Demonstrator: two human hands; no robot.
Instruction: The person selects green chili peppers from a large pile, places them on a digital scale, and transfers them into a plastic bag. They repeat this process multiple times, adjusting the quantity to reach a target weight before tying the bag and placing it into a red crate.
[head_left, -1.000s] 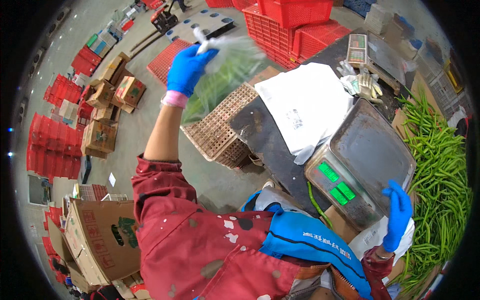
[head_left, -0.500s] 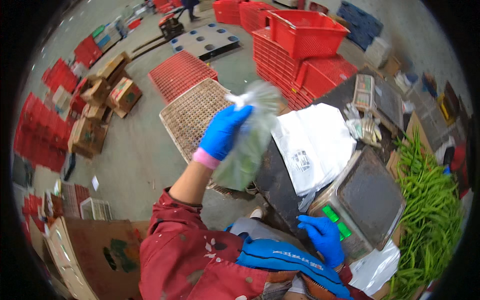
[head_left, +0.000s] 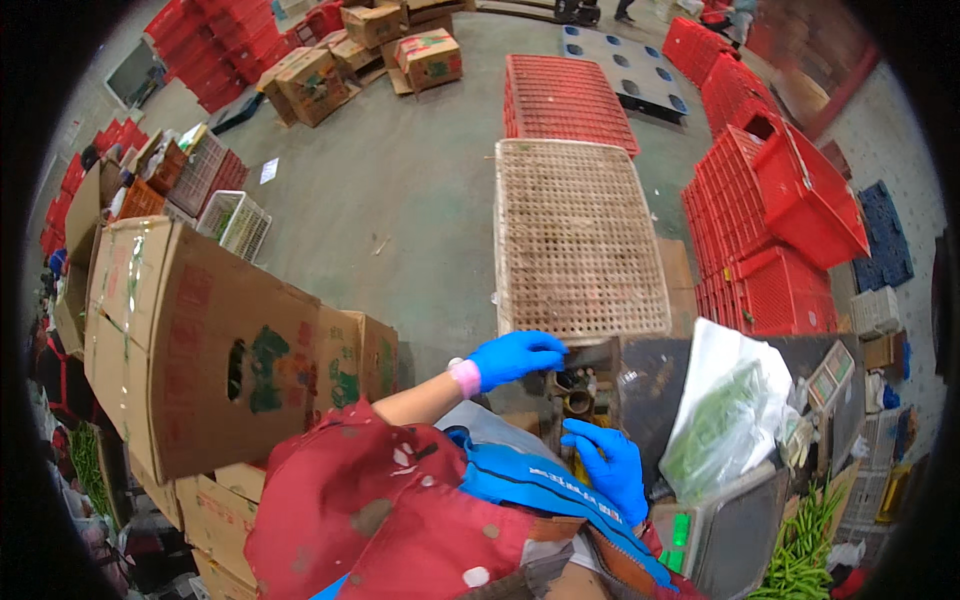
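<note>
Nothing shows in either grip: the left hand (head_left: pixel 515 358), in a blue glove, has its fingers stretched to the right and loosely together, while the gloved right hand (head_left: pixel 610 465), nearer and to the right, is half curled, thumb and fingers clear of any load. The two are near each other but not touching, off the left end of the dark tabletop (head_left: pixel 645 375). The clear plastic bag of green produce (head_left: pixel 728 420) lies to the right of both on white plastic packaging (head_left: pixel 712 345), its near end close to the digital scale (head_left: pixel 745 530); whether they touch is hard to tell. For clean handling, I would keep the bag and packaging off the weighing plate, since anything leaning there could spoil a reading, and leave the green-lit display (head_left: pixel 680 530) unobstructed by the right wrist. The film looks thin and slack, so gathered plastic should bear lifting better than a pinch of one layer. Care is wanted on the far right side too, where knit gloves (head_left: pixel 797 437) crowd the bag, and near right, where loose green chili peppers (head_left: pixel 808 540) could catch a sleeve.
</note>
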